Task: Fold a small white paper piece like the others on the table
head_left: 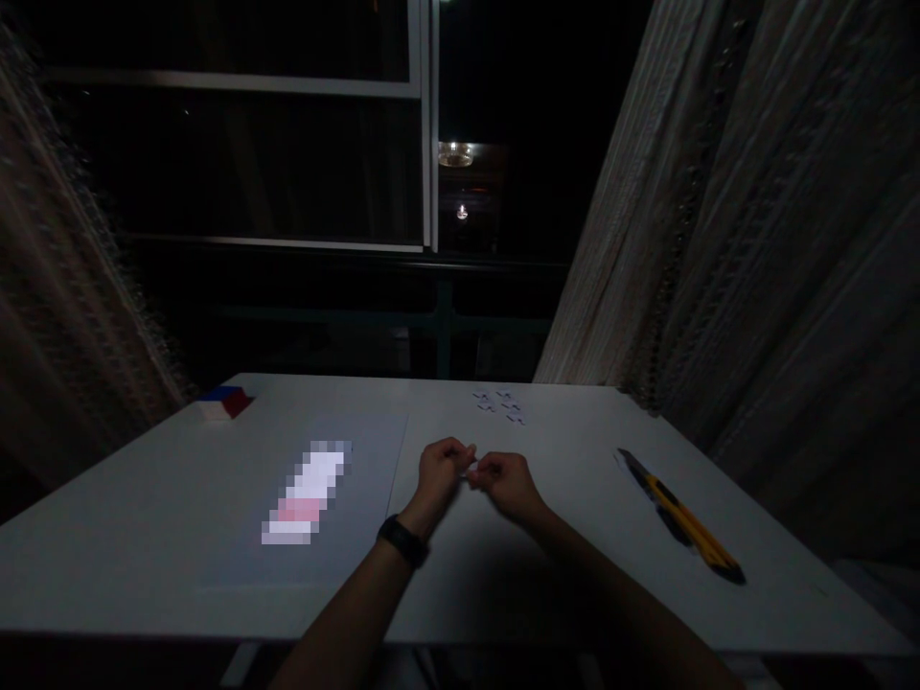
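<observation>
My left hand [444,471] and my right hand [507,480] meet over the middle of a white table [575,537]. Both are curled into a pinch, fingertips nearly touching. Between them they hold a small pale scrap [471,468], too small and dim to name. A dark watch [403,540] sits on my left wrist. Beyond the hands, near the far edge, lie several tiny pale pieces [501,405].
A yellow and black utility knife [684,518] lies at the right of the table. A large pale sheet [337,498] with a blurred patch lies left of my hands. A red and blue block [224,401] sits at the far left corner. Curtains hang on both sides of a dark window.
</observation>
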Demonstrator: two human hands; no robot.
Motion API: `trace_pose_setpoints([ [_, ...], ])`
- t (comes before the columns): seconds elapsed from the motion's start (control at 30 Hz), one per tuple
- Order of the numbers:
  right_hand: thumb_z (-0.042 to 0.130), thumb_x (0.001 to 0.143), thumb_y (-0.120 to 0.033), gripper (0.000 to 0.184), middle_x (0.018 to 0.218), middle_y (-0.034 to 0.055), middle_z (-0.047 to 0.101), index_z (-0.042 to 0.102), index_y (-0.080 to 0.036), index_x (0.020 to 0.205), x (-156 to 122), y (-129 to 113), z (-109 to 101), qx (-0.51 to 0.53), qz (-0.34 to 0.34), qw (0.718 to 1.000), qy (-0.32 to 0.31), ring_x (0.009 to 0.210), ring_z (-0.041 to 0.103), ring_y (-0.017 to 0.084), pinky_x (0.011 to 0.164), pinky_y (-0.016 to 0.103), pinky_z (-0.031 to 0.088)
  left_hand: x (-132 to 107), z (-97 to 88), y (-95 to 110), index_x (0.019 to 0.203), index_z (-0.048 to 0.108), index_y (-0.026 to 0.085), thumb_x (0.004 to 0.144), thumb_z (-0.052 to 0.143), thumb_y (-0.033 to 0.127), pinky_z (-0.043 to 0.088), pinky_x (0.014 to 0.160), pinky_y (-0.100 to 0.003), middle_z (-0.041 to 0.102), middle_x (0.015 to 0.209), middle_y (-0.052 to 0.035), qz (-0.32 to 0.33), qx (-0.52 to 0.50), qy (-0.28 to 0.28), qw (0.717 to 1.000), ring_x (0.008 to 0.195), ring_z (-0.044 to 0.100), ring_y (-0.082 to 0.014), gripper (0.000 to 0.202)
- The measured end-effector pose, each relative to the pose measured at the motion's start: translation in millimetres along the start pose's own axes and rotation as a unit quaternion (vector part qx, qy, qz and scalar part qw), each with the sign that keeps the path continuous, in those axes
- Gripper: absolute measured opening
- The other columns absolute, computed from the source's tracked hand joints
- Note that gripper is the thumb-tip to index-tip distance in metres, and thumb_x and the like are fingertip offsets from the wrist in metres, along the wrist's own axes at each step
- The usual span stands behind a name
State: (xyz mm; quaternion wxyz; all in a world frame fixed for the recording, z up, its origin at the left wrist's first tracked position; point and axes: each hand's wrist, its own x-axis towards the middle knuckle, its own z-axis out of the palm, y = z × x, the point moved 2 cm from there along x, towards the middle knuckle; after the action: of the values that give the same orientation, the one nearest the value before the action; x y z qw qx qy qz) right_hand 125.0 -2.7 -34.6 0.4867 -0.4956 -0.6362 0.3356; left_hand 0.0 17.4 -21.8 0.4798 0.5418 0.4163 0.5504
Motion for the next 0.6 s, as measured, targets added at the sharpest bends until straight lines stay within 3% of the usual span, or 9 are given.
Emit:
trace_pose_setpoints([
  [0.13, 0.066, 0.059, -0.03, 0.018, 0.048, 0.001, 0.061, 0.059, -0.016, 0.051, 2.7, 1.1, -1.9, 0.039, 0.016, 0.999, 0.007, 0.045, 0.052, 0.012, 0.046, 0.022, 0.039, -0.6, 0.7, 3.7, 0.056, 0.063, 0.012, 0.056, 0.069, 0.038, 0.039, 0.054, -0.024, 0.062, 0.057, -0.0048, -0.012, 0.005, -0.008, 1.0, 0.055, 0.054, -0.0134, 0.027],
  [0.3, 0.071, 0.052, -0.032, 0.022, 0.047, 0.0019, 0.061, 0.056, -0.015, 0.05, 9.4, 1.3, -6.6, 0.185, 0.089, 0.978, 0.035, 0.041, 0.05, 0.011, 0.043, 0.023, 0.038, -0.1, 2.7, 5.7, 0.086, 0.064, 0.011, 0.06, 0.066, 0.044, 0.043, 0.056, -0.025, 0.065, 0.071, -0.0071, -0.01, -0.015, -0.026, 0.999, 0.06, 0.058, -0.0152, 0.042],
  [0.43, 0.073, 0.051, -0.033, 0.025, 0.049, 0.0029, 0.062, 0.056, -0.014, 0.05, 10.4, 1.5, -7.5, 0.244, 0.123, 0.96, 0.058, 0.041, 0.05, 0.01, 0.043, 0.022, 0.036, 0.8, 3.2, -0.8, 0.072, 0.063, 0.011, 0.067, 0.056, 0.051, 0.04, 0.051, -0.022, 0.063, 0.063, -0.0061, -0.009, 0.019, -0.058, 0.998, 0.056, 0.057, -0.0144, 0.041],
  [0.6, 0.075, 0.05, -0.029, 0.025, 0.047, -0.001, 0.06, 0.058, -0.015, 0.062, 9.4, 0.1, -7.6, 0.254, 0.1, 0.961, 0.046, 0.039, 0.048, 0.009, 0.039, 0.02, 0.032, 3.7, 0.2, -9.4, 0.059, 0.059, 0.013, 0.069, 0.054, 0.051, 0.035, 0.046, -0.02, 0.057, 0.053, -0.0016, 0.005, 0.107, -0.021, 0.994, 0.047, 0.05, -0.0106, 0.04],
])
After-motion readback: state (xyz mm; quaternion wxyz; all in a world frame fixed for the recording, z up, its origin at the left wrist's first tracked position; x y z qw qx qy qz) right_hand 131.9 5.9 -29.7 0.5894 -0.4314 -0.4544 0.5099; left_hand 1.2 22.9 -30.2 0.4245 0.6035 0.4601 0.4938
